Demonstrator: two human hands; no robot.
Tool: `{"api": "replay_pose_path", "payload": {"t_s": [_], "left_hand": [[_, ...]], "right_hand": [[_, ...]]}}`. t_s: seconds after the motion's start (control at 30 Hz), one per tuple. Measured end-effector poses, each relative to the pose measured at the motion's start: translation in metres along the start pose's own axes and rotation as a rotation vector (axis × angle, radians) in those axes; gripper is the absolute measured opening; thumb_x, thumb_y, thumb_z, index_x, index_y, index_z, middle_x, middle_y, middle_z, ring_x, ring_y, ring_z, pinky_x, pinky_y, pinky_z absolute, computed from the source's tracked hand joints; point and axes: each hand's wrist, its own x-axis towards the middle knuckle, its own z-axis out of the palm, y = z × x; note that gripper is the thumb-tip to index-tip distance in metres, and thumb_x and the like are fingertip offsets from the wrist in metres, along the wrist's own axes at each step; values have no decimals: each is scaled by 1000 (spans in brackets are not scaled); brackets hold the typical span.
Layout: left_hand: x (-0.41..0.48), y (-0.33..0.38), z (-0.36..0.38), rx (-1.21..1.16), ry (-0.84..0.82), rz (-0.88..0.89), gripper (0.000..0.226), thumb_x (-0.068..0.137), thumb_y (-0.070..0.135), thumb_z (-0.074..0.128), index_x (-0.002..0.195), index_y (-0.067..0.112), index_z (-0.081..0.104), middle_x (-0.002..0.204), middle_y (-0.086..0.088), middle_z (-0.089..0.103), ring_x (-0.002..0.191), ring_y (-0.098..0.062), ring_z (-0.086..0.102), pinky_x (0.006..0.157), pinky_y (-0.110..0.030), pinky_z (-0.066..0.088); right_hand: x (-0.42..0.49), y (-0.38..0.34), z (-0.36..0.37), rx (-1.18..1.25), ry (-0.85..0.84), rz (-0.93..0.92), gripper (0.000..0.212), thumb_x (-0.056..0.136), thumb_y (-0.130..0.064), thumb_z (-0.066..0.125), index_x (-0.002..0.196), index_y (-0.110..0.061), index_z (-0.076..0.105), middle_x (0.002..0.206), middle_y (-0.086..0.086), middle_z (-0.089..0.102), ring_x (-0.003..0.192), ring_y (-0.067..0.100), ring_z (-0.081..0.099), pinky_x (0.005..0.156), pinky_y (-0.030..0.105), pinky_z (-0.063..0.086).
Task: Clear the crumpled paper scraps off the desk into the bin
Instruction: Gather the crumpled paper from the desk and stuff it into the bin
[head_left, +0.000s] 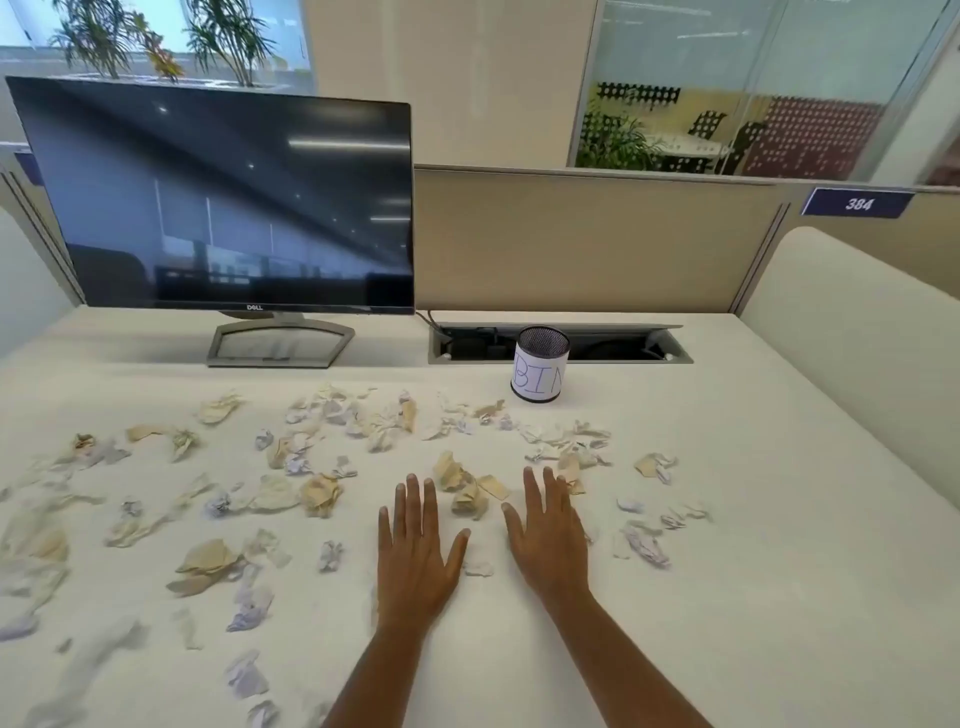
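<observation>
Your two hands lay flat, palms down and fingers spread, on the desk (779, 519) near its front edge, holding nothing. Your left hand (415, 551) and right hand (550, 540) sat side by side with a gap between them. In that gap, just past your fingertips, was a small cluster of tan scraps (467, 488), and one small white scrap (478, 567) lay between your thumbs.

Crumpled paper scraps, tan, white and pale lilac, were scattered across most of the desk, thickest in a band across the middle and spreading to the left edge and the front left corner. Fewer lay toward the right. The bin (540, 371), a small mesh cup with a paper label reading BIN, stood upright toward the back of the desk, right of centre, just in front of an open cable tray (623, 345). A dark monitor (218, 202) stood at the back left.

Nothing looked cleared yet, so this seemed the very start. To do the first step well, you would probably close your fingers on the tan cluster ahead, pinching several pieces together instead of one. The bin's mouth was narrow and the cup looked light, so dropping from directly above, without knocking its rim, would likely matter. Sweeping could scatter such light scraps.
</observation>
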Motion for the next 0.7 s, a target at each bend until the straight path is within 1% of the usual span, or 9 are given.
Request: {"api": "replay_pose_path", "payload": {"t_s": [0.07,0.17,0.23,0.27,0.37,0.47,0.53,0.6,0.7], "left_hand": [[1,2,-4,-20,-35,-31,88,94,51,-7,123,1,58,129,-21,59,116,-35,59,102,-43,43],[1,0,1,2,-45,-57,88,94,51,-6,119,0,62,125,-22,61,110,-36,63,81,-51,54],[4,-3,7,-16,-23,-59,90,93,53,-8,122,0,59,129,-24,57,113,-39,61,84,-52,52],[5,-3,7,-48,-38,-54,95,89,58,-12,129,1,53,135,-25,51,120,-39,55,92,-52,49],[14,-12,19,-108,0,-84,120,59,73,-35,147,10,16,156,-17,14,145,-29,20,118,-39,19],[19,-15,23,-119,43,-133,123,53,74,-38,149,13,10,158,-14,11,146,-25,16,120,-35,14],[22,-15,23,-105,38,-141,112,64,74,-28,148,13,12,157,-13,15,146,-23,16,120,-35,13],[25,-15,23,-102,18,-146,89,77,63,-8,149,14,10,158,-10,13,147,-20,13,120,-33,10],[30,-17,22,-157,-10,-143,68,90,49,18,148,15,16,158,-7,13,147,-18,11,121,-33,6]], "right_hand": [[-3,4,3,34,-25,7,71,96,-47,9,114,-8,66,112,18,69,101,33,68,74,41,59],[-5,9,11,31,-32,3,56,92,-45,31,119,-7,62,118,21,65,108,37,64,85,48,55],[-4,11,11,64,-42,-12,56,91,-44,33,118,-5,63,118,22,65,109,39,62,87,51,53],[-5,10,7,80,-108,10,63,93,-47,25,114,-5,66,113,22,68,105,39,65,83,51,54],[-4,10,5,92,-92,-12,89,93,-53,-4,107,-6,70,109,22,70,101,39,67,80,51,55],[2,14,12,126,-157,-31,111,70,-71,-23,138,-11,42,145,19,40,137,36,34,114,46,27],[6,18,14,103,-217,-28,93,76,-71,-11,147,-20,20,156,10,18,146,25,13,119,38,11],[10,20,11,101,-292,-40,69,91,-61,23,148,-22,13,158,7,11,146,22,7,120,36,8],[18,24,7,101,-416,-105,74,90,-53,44,148,-23,10,158,7,6,146,22,4,118,35,15]]}}
